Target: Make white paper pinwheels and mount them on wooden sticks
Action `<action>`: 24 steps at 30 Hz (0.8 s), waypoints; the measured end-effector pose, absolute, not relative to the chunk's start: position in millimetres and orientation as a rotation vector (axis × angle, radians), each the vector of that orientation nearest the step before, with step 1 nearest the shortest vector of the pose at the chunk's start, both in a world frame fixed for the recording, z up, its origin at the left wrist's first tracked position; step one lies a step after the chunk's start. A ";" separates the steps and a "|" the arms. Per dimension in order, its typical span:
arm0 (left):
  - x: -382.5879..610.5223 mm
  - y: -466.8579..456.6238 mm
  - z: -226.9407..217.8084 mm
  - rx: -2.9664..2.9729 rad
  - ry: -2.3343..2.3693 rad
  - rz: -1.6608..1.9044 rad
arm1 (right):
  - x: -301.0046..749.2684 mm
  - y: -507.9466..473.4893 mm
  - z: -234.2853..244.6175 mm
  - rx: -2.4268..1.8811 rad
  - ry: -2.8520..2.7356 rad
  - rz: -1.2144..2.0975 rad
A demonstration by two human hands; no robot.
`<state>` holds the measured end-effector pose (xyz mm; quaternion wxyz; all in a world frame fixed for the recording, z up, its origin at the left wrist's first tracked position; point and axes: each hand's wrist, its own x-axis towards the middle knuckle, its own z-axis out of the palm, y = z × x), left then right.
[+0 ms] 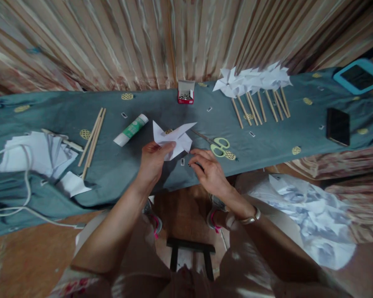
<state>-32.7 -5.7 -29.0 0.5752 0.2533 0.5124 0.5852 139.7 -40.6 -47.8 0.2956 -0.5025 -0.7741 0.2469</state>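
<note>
My left hand (153,159) pinches a folded white paper pinwheel shape (174,138) just above the teal cloth-covered table (267,136). My right hand (207,167) rests on the cloth to the right of the paper, fingers curled, fingertips pinched on a tiny dark thing I cannot make out. Green-handled scissors (219,147) lie just beyond my right hand. A glue stick (131,129) lies to the upper left of the paper.
A red box of pins (185,93) stands at the back. Finished paper pinwheels on wooden sticks (255,89) lie back right. Loose sticks (93,138) and white paper sheets (37,155) lie left. A black phone (337,125) and a tablet (359,75) lie at right. Paper scraps (311,215) cover the floor.
</note>
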 end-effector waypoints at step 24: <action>-29.4 -7.2 -33.6 0.638 1.147 1.364 | 142.1 -39.8 -46.5 -1.504 -1.945 0.615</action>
